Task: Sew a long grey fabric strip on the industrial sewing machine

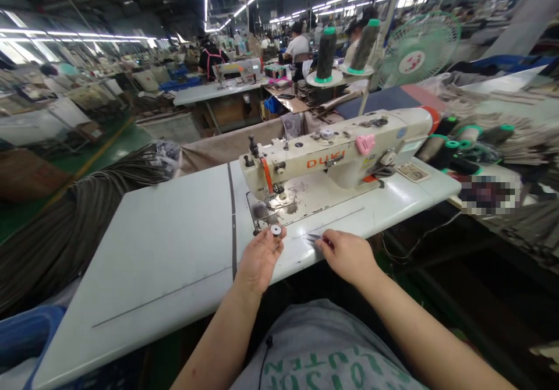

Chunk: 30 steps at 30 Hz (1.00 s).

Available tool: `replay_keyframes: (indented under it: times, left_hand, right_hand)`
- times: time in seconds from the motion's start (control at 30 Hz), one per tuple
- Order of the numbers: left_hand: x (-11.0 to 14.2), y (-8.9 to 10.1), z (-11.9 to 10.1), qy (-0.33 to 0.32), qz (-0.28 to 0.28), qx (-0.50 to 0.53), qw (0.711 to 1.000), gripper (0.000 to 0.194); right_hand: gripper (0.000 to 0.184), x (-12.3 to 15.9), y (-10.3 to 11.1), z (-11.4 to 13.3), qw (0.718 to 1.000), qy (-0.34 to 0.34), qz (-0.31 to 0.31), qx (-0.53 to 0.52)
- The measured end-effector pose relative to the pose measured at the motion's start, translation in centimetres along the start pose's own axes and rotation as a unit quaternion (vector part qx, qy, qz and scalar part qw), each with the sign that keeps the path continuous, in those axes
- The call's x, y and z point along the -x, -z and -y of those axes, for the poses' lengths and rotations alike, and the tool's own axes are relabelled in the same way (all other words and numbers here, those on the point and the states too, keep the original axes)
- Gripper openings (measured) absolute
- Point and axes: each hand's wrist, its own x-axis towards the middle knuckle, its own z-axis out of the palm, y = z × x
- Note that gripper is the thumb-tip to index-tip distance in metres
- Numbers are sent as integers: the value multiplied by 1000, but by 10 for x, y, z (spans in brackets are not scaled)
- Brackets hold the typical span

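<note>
Above the near side of the tabletop [183, 233], the left hand [261, 260] holds a bobbin [275, 229] in a narrow grip by the left end of the sewing machine [301, 164], while the right hand [350, 255] grips snips [314, 238] pointing left.

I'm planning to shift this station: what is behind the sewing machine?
Behind the sewing machine are beige cloth, two dark thread cones and a green fan. The machine's body hides whatever lies directly behind it.
</note>
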Motion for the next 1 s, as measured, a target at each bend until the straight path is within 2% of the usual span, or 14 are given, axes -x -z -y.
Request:
replay_keyframes:
  times: [0.3,0.53,0.6,0.7,0.77,0.83,0.87,0.9,0.97,1.0]
  left_hand:
    - [3,-4,-1,-2,6,-3,1000,43]
    - [15,4,-4,-11,2,-30,999,44]
    - [18,8,-4,-8,-3,-33,999,46]
    - [21,13,0,5,-3,-41,999,46]
    - [23,14,3,15,-1,-48,999,45]
    - [25,15,6,24,-1,-53,998,44]
    - [26,16,6,28,-1,-55,998,43]
    - [27,17,6,35,0,-57,998,43]
    - [29,22,4,47,3,-59,997,44]
    - [31,25,4,51,6,-58,997,45]
  right_hand:
    - [24,-14,-18,21,998,44,-25,45]
    - [26,-10,-18,-1,996,19,-84,24]
    - [27,-4,-15,-4,994,47,-94,10]
    - [34,10,-16,2,987,131,-93,-11]
    - [30,19,-24,7,976,199,-83,-20]
    - [43,24,-36,2,965,251,-69,-28]
    - [50,25,-42,-7,966,244,-68,-49]
    - [52,25,-47,-21,975,195,-83,-72]
    - [48,24,-49,-58,985,62,-145,-72]
    - [48,24,-46,-80,981,-10,-180,-71]
